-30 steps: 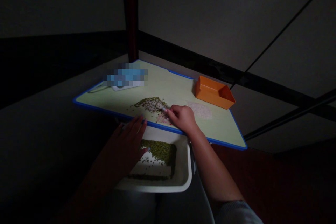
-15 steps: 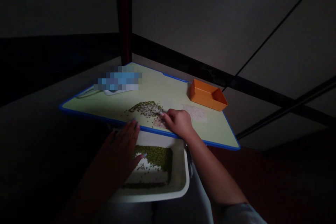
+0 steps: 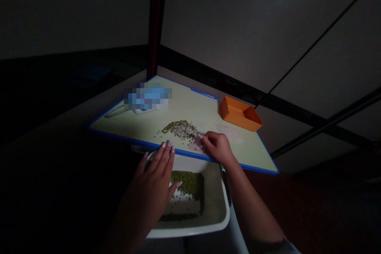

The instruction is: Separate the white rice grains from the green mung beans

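Note:
A pale green board with a blue rim (image 3: 190,103) lies in front of me. On it sits a heap of mixed green beans and pale grains (image 3: 179,129). My right hand (image 3: 217,147) rests by that heap, fingers curled in a pinch on the board; what they hold is too small to see. My left hand (image 3: 154,182) lies flat, fingers stretched, over the left side of a white tub (image 3: 214,214) below the board's near edge. Green beans (image 3: 189,180) cover part of the tub's floor.
An orange box (image 3: 241,113) stands at the board's far right, with a patch of pale grains (image 3: 230,133) just before it. A blurred blue and white object (image 3: 147,97) lies at the board's far left. Dark walls and a dark post surround the board.
The view has shifted, so everything sits a little lower and to the right. My left hand has slid further over the tub. My right hand stays at the heap's edge.

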Tool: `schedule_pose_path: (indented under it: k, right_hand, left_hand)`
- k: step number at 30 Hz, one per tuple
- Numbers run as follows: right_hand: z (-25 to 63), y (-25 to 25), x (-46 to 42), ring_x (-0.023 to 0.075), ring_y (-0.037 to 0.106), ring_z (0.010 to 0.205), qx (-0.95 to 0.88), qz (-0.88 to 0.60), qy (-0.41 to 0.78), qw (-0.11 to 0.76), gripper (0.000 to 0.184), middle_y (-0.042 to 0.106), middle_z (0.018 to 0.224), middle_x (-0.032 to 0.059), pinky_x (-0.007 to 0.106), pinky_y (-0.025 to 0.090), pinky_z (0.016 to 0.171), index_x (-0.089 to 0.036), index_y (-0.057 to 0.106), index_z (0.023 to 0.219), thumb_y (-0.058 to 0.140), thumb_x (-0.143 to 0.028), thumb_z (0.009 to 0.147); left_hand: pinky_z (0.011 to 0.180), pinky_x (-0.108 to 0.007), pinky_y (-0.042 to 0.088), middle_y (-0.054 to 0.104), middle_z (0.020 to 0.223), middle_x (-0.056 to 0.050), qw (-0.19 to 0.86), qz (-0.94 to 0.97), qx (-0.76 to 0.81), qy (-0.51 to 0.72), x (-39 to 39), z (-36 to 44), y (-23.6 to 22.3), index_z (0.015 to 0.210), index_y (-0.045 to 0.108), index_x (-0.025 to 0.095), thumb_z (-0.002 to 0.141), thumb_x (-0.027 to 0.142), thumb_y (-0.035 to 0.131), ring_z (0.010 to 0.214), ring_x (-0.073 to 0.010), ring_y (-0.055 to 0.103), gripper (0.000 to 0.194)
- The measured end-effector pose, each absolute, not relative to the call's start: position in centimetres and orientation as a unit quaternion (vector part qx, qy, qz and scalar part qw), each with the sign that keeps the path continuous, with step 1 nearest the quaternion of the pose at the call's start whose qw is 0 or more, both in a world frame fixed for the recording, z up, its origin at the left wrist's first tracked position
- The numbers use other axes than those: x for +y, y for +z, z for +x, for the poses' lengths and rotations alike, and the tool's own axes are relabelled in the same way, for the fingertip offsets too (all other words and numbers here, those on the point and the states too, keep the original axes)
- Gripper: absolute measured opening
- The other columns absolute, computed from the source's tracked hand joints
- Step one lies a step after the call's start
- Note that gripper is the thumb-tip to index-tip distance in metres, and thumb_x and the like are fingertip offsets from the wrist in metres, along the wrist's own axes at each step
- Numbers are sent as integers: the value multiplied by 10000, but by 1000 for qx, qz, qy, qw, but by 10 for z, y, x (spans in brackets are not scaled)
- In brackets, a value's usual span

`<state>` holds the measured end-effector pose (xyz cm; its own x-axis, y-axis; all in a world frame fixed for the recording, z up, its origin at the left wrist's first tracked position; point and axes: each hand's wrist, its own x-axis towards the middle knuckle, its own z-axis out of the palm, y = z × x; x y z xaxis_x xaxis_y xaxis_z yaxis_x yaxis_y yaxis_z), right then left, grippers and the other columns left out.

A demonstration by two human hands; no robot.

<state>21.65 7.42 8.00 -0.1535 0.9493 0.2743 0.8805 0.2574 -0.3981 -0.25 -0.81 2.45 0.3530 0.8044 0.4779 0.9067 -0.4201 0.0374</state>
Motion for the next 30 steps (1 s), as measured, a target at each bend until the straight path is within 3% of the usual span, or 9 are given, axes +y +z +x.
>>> schedule_pose_path:
  k: [13,21,30]
  right_hand:
    - [203,83,69,133,521,549,-708,-681,-41,179,442,660,620,30,252,248,525,-206,637,693,421,-510,930]
    - [199,85,76,148,574,586,-725,-668,-29,163,433,696,662,48,260,247,534,-213,662,719,420,-499,936]
    - [198,87,77,125,498,540,-767,-618,7,172,398,655,612,20,254,211,520,-212,651,697,457,-477,922]
  left_hand:
    - [1036,-535,358,388,1509,-150,145,-813,-509,-242,-2,-10,15,1426,328,101,822,452,427,1387,-302,388,706]
    - [1037,-506,364,391,1507,-143,158,-809,-515,-234,-2,-14,18,1437,302,101,805,448,468,1370,-289,416,740]
    - [1042,-512,364,388,1511,-141,150,-817,-519,-201,-2,-17,21,1448,275,114,834,438,433,1368,-287,418,712]
